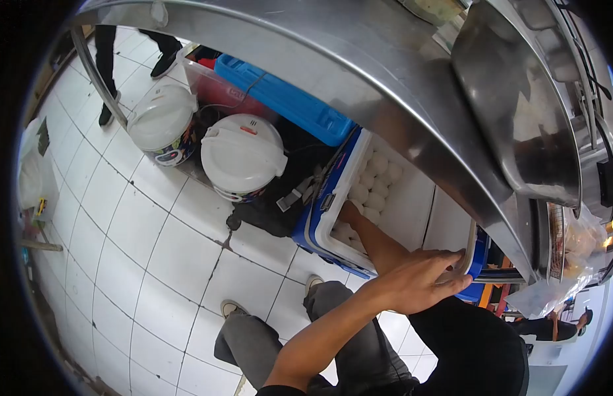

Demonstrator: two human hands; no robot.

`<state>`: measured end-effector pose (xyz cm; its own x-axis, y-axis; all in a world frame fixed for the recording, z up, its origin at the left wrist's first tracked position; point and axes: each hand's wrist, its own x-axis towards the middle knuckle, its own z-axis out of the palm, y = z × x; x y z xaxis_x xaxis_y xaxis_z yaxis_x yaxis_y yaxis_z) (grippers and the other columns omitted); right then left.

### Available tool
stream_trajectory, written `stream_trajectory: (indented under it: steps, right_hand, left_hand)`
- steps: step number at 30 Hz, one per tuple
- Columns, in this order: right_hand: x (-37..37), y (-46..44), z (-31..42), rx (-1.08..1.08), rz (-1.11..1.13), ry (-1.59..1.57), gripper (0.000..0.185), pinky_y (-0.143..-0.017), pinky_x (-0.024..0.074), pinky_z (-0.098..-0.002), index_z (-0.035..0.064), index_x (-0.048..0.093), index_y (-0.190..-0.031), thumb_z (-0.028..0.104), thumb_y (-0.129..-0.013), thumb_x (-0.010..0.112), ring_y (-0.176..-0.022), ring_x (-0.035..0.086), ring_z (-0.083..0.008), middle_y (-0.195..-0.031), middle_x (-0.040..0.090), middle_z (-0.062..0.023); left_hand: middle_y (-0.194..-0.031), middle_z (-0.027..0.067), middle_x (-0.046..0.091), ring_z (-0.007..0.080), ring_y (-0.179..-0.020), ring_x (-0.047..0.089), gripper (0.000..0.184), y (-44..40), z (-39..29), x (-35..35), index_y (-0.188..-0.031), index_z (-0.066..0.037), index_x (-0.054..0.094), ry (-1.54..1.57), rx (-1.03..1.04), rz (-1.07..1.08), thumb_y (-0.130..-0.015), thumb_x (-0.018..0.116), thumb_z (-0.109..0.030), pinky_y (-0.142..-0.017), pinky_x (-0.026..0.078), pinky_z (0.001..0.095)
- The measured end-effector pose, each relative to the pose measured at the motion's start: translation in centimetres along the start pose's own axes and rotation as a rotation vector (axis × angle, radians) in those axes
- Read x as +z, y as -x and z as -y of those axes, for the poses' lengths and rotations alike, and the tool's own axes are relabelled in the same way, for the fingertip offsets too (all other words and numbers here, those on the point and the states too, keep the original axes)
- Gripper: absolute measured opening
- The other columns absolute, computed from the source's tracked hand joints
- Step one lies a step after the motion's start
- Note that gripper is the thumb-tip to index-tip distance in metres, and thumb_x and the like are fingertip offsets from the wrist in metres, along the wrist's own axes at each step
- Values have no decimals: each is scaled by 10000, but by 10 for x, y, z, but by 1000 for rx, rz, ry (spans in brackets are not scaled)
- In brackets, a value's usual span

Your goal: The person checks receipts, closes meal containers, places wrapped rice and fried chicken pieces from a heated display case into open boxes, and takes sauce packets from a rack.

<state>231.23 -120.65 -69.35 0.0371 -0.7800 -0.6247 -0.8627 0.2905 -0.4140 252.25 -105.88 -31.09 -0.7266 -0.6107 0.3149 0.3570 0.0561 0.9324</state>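
Head view: white-lidded pots (244,155) are seen at left, near blue lid (280,96). Right hand (350,212) is held inside blue-and-white cooler (339,191), beside white balls (377,185) massed at its left end; finger state cannot be told. Cooler's right rim (470,244) is grasped by left hand (425,282). Steel pan (517,112) is seen farther right.

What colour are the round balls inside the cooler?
White; the balls show best in the head view.
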Motion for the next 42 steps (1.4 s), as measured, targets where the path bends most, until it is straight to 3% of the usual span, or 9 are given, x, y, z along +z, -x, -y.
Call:
stream_trajectory:
  steps: [6, 8, 10, 12, 13, 17, 28, 36, 42]
  right_hand:
    - [-10, 11, -3, 52, -31, 42, 414, -851, 577, -451, 22, 696, -1255, 283, -933, 688, -1057, 697, -326, -1220, 701, -199]
    - [-57, 86, 56, 319, -186, -473, 741, -935, 556, -419, 1, 585, -1421, 274, -794, 870, -1123, 664, -327, -1277, 678, -147]
    - [-87, 49, -20, -136, -256, -1, 843, -952, 556, -472, 9, 501, -1484, 245, -778, 896, -1158, 635, -368, -1392, 594, -152]
    - [-90, 5, -55, -118, -302, -292, 919, -971, 555, -521, 41, 398, -1547, 177, -784, 893, -1207, 600, -401, -1481, 514, -155]
    - [-96, -23, -44, 122, -299, -815, 949, -981, 554, -542, 69, 338, -1579, 123, -799, 876, -1238, 579, -414, -1512, 476, -155]
    - [-100, -46, -18, 222, -244, -1147, 1016, -1016, 547, -555, 127, 245, -1621, 10, -805, 840, -1305, 538, -411, -1551, 427, -159]
    - [-124, -32, -33, 25, -181, -1037, 1083, -1046, 536, -549, 157, 220, -1629, -60, -767, 838, -1343, 516, -393, -1555, 424, -159]
    - [-134, -28, -21, -186, -201, -852, 1136, -1068, 528, -545, 179, 201, -1635, -110, -740, 836, -1371, 500, -380, -1558, 422, -159]
    - [-137, -35, -1, -416, -274, -583, 1177, -1084, 522, -542, 196, 187, -1640, -148, -719, 835, -1392, 488, -370, -1560, 421, -159]
  left_hand:
    - [-1322, 331, 619, 409, -1194, 648, 827, -3, -9, -18, -1494, 92, 432, -18, -81, 168, -1057, 448, -610, -967, 531, 451]
    - [-1329, 343, 609, 415, -1203, 642, 839, -2, -18, -22, -1492, 96, 429, -23, -112, 204, -1055, 445, -619, -973, 529, 454]
    - [-1349, 361, 587, 426, -1229, 626, 862, -3, -19, -21, -1491, 105, 421, -3, -119, 223, -1048, 448, -633, -1005, 516, 464]
    - [-1385, 376, 553, 442, -1277, 588, 872, -3, -5, -10, -1488, 115, 416, -82, -28, 163, -1044, 454, -635, -1060, 480, 482]
    - [-1403, 383, 536, 450, -1302, 569, 878, -4, 3, -7, -1486, 119, 413, -127, 21, 135, -1042, 457, -636, -1087, 461, 490]
    - [-1447, 381, 496, 474, -1380, 480, 847, 1, 8, -11, -1489, 127, 393, -142, 64, 119, -1060, 440, -602, -1165, 374, 512]
    - [-1356, 370, 552, 486, -1234, 569, 787, -21, -7, -16, -1433, 133, 415, -119, -22, 267, -1059, 490, -556, -1057, 448, 527]
    - [-1285, 334, 572, 455, -1154, 588, 777, -13, 17, 2, -1454, 109, 402, -181, 157, 81, -1048, 512, -544, -1023, 444, 514]
    - [-1449, 386, 454, 468, -1364, 480, 907, -8, 15, 6, -1498, 161, 330, -213, 104, 126, -1045, 470, -612, -1192, 366, 482]
